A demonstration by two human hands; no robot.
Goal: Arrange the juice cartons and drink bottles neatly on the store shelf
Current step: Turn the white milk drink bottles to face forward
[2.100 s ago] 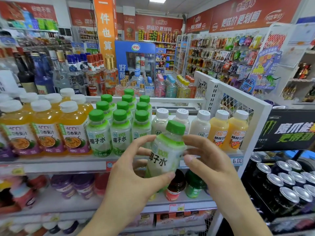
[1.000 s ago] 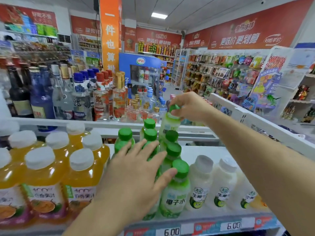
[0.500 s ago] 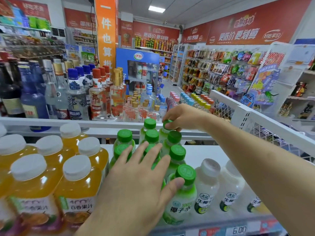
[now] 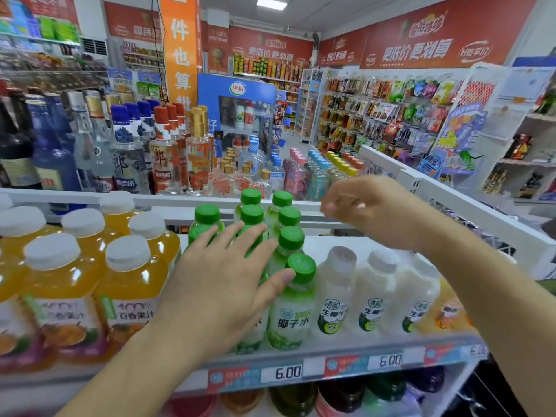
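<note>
Green-capped coconut water bottles [image 4: 290,299] stand in rows on the white store shelf [image 4: 337,353]. My left hand [image 4: 222,284] lies flat with spread fingers over the front caps of these rows, hiding several of them. My right hand [image 4: 370,212] hovers empty above the shelf, to the right of the rearmost green-capped bottle [image 4: 281,201], with its fingers loosely curled and blurred. To the left stand orange juice bottles [image 4: 126,284] with white caps. On the right are milky white bottles [image 4: 335,293].
Tall liquor bottles [image 4: 164,152] fill the shelf behind. A white wire side panel [image 4: 469,206] bounds the shelf on the right. Price tags [image 4: 281,371] reading 6.00 run along the front edge. Darker bottles [image 4: 340,395] sit on the shelf below.
My right hand set the coconut water bottle at the back of the right row, let go of its cap and drew off to the right. My left hand stayed on the front caps.
</note>
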